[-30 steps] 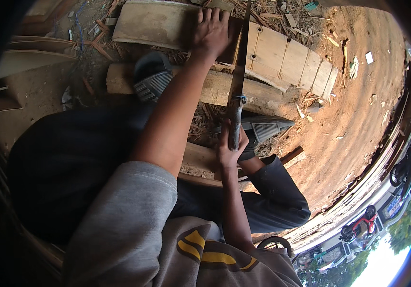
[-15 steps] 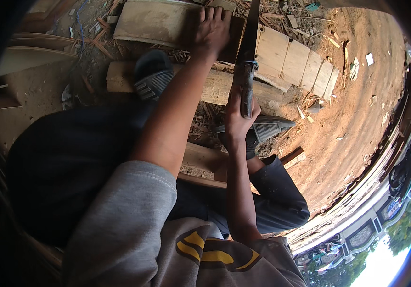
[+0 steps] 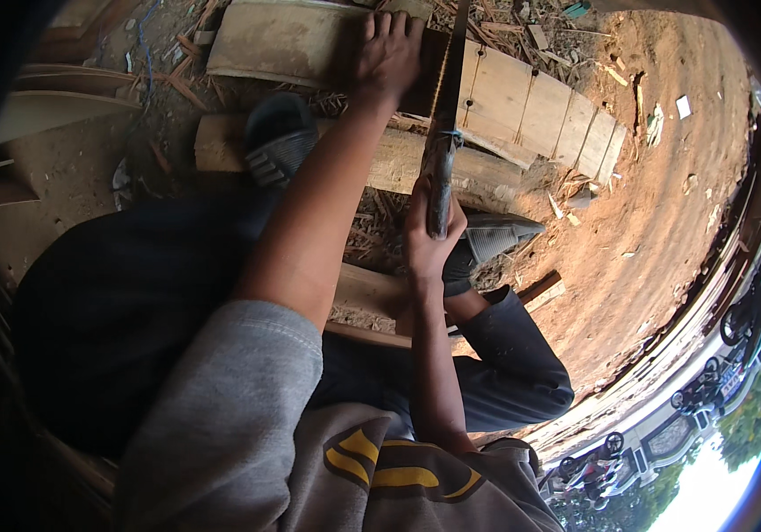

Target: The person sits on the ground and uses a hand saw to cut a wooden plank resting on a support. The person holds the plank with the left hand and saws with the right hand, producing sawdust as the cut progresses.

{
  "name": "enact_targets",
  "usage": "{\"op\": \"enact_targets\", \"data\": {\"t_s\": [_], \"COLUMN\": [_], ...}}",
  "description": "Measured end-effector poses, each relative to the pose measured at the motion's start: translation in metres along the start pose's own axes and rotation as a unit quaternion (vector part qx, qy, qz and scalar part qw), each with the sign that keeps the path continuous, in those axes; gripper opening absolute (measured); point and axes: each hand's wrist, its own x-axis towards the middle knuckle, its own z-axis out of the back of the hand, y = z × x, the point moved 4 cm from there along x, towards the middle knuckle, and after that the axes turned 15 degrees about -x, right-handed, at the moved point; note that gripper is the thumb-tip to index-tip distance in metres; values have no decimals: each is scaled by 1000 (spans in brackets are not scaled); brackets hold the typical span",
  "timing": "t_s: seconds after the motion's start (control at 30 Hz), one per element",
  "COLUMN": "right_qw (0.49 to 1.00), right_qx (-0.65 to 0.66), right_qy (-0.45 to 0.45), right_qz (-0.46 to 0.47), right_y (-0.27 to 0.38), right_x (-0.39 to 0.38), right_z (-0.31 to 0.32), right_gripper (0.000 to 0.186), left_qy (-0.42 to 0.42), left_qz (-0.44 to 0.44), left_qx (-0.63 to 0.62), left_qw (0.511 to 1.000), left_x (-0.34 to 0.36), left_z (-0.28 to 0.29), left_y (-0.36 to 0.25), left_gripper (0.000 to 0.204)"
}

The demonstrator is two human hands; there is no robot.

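Observation:
My right hand [image 3: 432, 235] is closed around the dark handle of a handsaw [image 3: 449, 93]. The toothed blade points away from me and lies across a wooden board [image 3: 287, 37]. To the left of the blade, my left hand [image 3: 389, 55] presses flat on that board, its fingers stretched toward the far edge. On the right, the board carries several dark cross lines and small dark spots. Under it runs a thick wooden beam [image 3: 398, 161]. The far end of the blade leaves the top of the picture.
My sandalled feet, with one sandal [image 3: 281, 142] on the beam and another sandal [image 3: 503, 238] farther right, flank my forearms. Wood splinters [image 3: 187, 87] litter the ground. Curved wood pieces [image 3: 70, 111] lie at left. Reddish earth [image 3: 664, 213] stretches right, with parked motorcycles [image 3: 748, 315] beyond.
My right hand has drawn the saw back toward me and slightly left. The left hand stays on the board.

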Motion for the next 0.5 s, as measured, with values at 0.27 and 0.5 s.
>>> {"op": "enact_targets", "data": {"t_s": [0.27, 0.5], "right_qw": [999, 995], "right_qx": [-42, -96], "right_qy": [5, 17], "right_qz": [7, 18], "right_y": [-16, -21], "right_x": [-19, -49], "right_z": [10, 12], "right_gripper": [16, 12], "left_qy": [66, 43], "left_qz": [38, 12], "left_qx": [-20, 8], "left_qw": [997, 999], "left_x": [3, -3], "left_z": [13, 8], "left_y": [-10, -3], "left_gripper": [34, 34]}}
